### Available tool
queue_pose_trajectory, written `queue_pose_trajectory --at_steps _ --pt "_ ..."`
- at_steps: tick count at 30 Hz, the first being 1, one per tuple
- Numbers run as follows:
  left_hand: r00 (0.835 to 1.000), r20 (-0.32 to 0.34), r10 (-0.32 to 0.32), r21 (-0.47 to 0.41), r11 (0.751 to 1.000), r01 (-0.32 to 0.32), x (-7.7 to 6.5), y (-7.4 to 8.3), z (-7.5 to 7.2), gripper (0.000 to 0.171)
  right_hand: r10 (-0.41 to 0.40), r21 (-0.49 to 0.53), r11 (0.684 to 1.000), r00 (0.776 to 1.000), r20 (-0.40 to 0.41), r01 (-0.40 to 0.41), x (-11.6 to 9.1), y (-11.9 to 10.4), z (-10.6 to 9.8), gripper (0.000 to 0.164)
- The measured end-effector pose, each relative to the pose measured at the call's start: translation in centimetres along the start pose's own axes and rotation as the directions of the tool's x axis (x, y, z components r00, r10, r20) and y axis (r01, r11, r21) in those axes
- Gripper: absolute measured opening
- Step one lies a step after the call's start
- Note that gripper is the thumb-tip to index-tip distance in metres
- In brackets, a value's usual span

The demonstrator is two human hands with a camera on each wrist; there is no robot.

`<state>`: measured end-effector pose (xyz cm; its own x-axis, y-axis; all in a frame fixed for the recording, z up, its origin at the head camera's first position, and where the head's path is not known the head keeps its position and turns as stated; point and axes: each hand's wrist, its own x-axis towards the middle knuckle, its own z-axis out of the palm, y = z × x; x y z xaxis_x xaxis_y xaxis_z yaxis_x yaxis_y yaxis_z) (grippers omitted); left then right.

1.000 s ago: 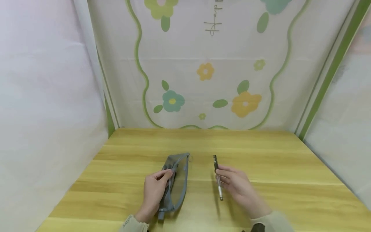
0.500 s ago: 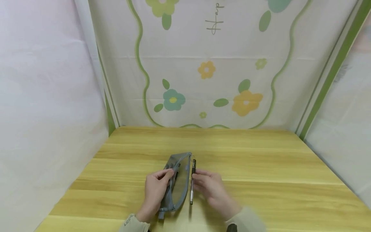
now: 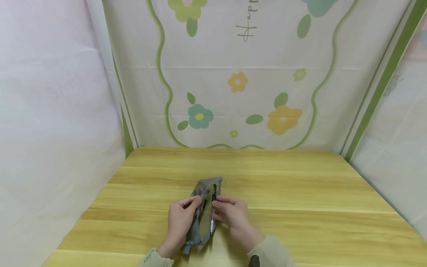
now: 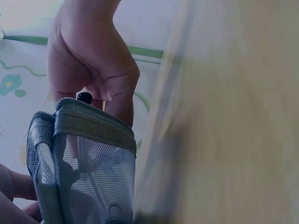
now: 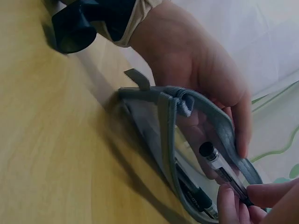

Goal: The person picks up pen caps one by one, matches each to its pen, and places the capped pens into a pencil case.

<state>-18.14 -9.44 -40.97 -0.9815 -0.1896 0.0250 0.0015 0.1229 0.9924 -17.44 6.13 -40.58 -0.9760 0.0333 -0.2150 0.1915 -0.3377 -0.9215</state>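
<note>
A grey mesh zipper pouch (image 3: 208, 181) stands on the table with its mouth unzipped. My left hand (image 3: 181, 218) pinches the pouch's left edge between thumb and fingers. In my right hand (image 3: 235, 220) a black-and-clear pen (image 3: 212, 211) is pinched near its middle, lengthwise at the pouch's mouth along the right rim. Seen from the right wrist, this pen (image 5: 224, 170) lies between the two rims, and another dark pen (image 5: 194, 191) rests inside the pouch. The left wrist view shows the mesh end of the pouch (image 4: 105, 163), with the right hand (image 4: 91, 56) beyond it.
A wood-grain table (image 3: 300, 185) lies beneath both hands. Behind it hangs a white cloth (image 3: 213, 48) printed with flowers, and pale cloth walls (image 3: 60, 111) flank both sides. A dark camera mount (image 5: 74, 28) sits on the left wrist.
My right hand has carried the pen leftward, from out on the right to the pouch's mouth. The left hand keeps its pinch on the pouch, nearly still.
</note>
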Motion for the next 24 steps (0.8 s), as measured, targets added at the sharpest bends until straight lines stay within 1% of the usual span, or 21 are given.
queue_pose_trajectory --at_steps 8,11,18,21,24 --pt "1.000 0.004 0.011 0.004 1.000 -0.011 -0.1 0.2 0.0 0.016 -0.041 -0.087 0.996 0.998 -0.056 0.036 0.3 0.3 0.7 0.034" --pt "1.000 0.003 0.006 0.001 1.000 -0.006 -0.1 0.2 0.1 0.016 -0.058 -0.090 0.995 0.996 -0.061 0.052 0.4 0.3 0.9 0.031" --pt "1.000 0.009 0.005 -0.004 1.000 -0.005 -0.2 0.3 0.1 0.016 -0.135 -0.131 0.984 0.988 -0.081 0.124 1.3 0.6 0.9 0.026" --pt "1.000 0.010 0.011 -0.005 1.000 -0.011 -0.1 0.2 0.2 0.016 -0.148 -0.136 0.981 0.986 -0.077 0.137 1.5 0.7 0.9 0.026" --pt "1.000 0.010 0.016 -0.009 1.000 -0.016 -0.1 0.1 0.2 0.016 -0.151 -0.116 0.983 0.986 -0.067 0.143 1.6 0.7 1.0 0.029"
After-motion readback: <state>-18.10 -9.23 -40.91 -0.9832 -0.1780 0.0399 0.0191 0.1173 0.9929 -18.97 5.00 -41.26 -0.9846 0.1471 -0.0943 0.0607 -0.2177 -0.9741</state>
